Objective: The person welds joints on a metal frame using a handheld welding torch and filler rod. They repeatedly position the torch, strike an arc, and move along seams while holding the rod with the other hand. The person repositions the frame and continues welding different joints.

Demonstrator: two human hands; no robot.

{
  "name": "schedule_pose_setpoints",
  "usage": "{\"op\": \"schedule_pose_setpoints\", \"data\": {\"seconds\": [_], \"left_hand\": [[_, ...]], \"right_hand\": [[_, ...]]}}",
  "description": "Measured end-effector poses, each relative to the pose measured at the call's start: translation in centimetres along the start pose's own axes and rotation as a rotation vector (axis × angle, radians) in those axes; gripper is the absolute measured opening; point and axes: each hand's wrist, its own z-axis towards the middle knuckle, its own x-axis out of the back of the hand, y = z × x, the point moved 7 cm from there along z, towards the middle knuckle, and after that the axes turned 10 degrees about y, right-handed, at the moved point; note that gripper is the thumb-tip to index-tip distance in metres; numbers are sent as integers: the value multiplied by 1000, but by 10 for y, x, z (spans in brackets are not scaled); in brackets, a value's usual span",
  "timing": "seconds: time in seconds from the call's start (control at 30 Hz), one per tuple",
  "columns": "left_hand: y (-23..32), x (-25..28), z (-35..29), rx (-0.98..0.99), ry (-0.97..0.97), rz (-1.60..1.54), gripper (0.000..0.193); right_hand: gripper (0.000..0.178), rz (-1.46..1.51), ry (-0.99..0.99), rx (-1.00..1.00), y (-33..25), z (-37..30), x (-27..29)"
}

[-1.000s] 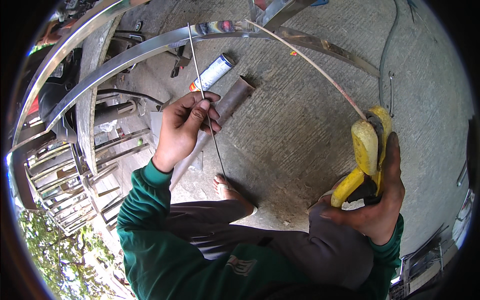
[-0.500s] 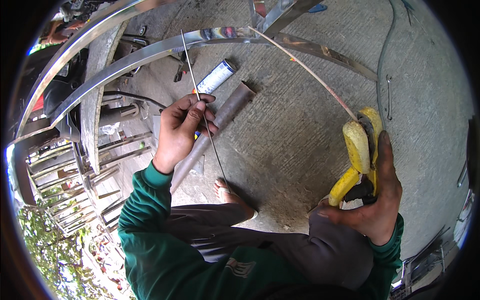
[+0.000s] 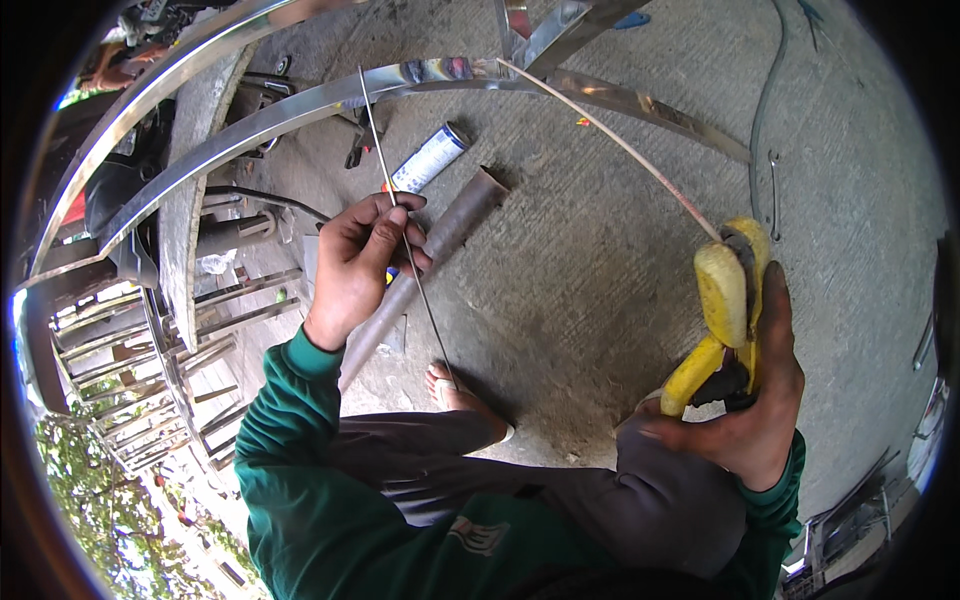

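Observation:
Between thumb and fingers, my left hand [image 3: 350, 265] pinches a thin metal rod [image 3: 429, 308], slanting from the curved metal bar down toward my foot. On the right, my right hand [image 3: 765, 405] is wrapped round a worn yellow welding electrode holder [image 3: 722, 295]. A long welding electrode [image 3: 622, 146] is clamped in its jaws and reaches up and left. The electrode's tip lies beside the heat-coloured patch on the curved metal bar [image 3: 285, 115]; whether they touch, I cannot tell. The left rod's upper end overlaps the same bar in view.
On the concrete floor lie a grey pipe [image 3: 465, 217], a white-and-blue can [image 3: 430, 157] and a wrench [image 3: 775, 195]. A cable [image 3: 766, 100] runs down the right. Slatted metalwork [image 3: 110, 360] and a plank [image 3: 195, 190] stand at left. My sandalled foot [image 3: 465, 402] is below.
The electrode holder has shifted slightly right and down, carrying the electrode with it. My left hand and its rod have barely moved.

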Motion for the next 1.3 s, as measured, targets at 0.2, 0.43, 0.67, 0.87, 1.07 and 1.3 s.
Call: {"op": "schedule_pose_setpoints", "data": {"seconds": [0.2,0.43,0.67,0.87,1.07,1.3], "left_hand": [[5,-2,-1,-69,12,31,26],[2,0,0,-14,-18,-21,26],[1,3,-5,-9,-11,-13,26],[0,0,-5,-5,-20,-21,26],[1,-3,-3,-6,-22,-29,25],[2,-6,-2,-18,-26,-17,25]], "right_hand": [[136,58,111,164,2,7,1],[143,37,71,61,-1,0,-1],[134,5,60,78,-2,3,-8],[133,-16,64,56,-1,1,-7],[131,-22,43,3,1,-1,-5],[130,7,56,27,0,0,-4]]}}
